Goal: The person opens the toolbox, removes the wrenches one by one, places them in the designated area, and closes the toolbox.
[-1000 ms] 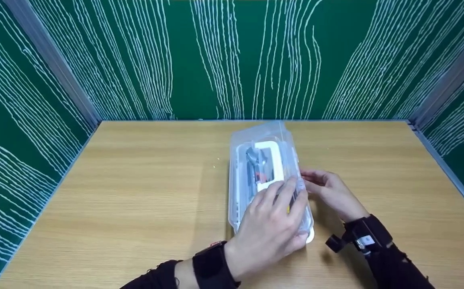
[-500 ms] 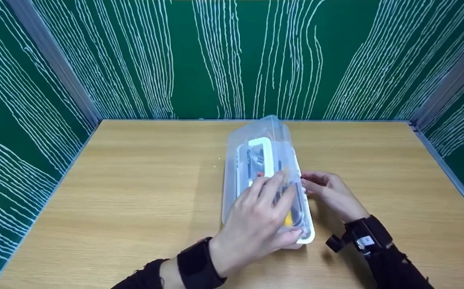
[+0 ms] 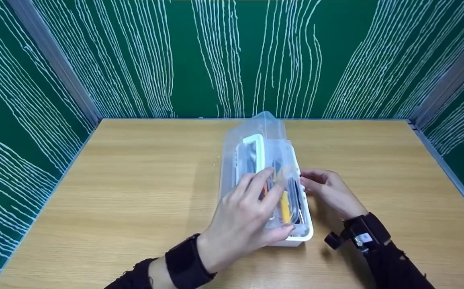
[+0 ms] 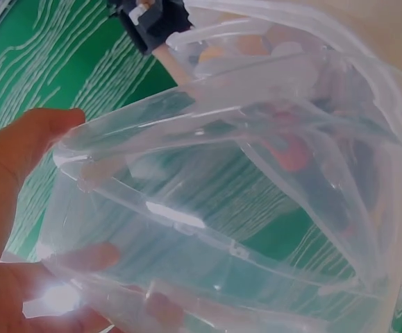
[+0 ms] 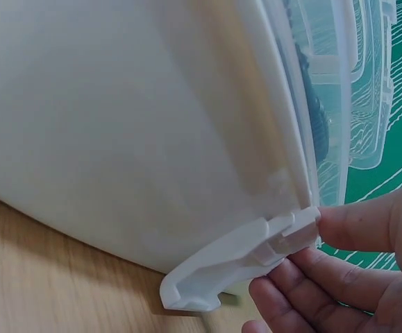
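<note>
A white toolbox with a clear lid stands lengthwise at mid-table. My left hand grips the lid's near end; in the left wrist view the thumb and fingers lie on opposite sides of the clear plastic. The lid is raised and tilted to the left, with a white handle on it. On the box's right side, my right hand pinches a white latch that hangs unfastened. Inside show a yellow item and an orange item, both partly hidden.
The wooden table extends to both sides of the box. Behind it rises a green wall with white streaks, framed by grey posts. A few tiny white specks lie left of the box.
My left hand has moved left and swung the lid up and leftward, uncovering the box's right rim and contents. My right hand has stayed by the latch.
</note>
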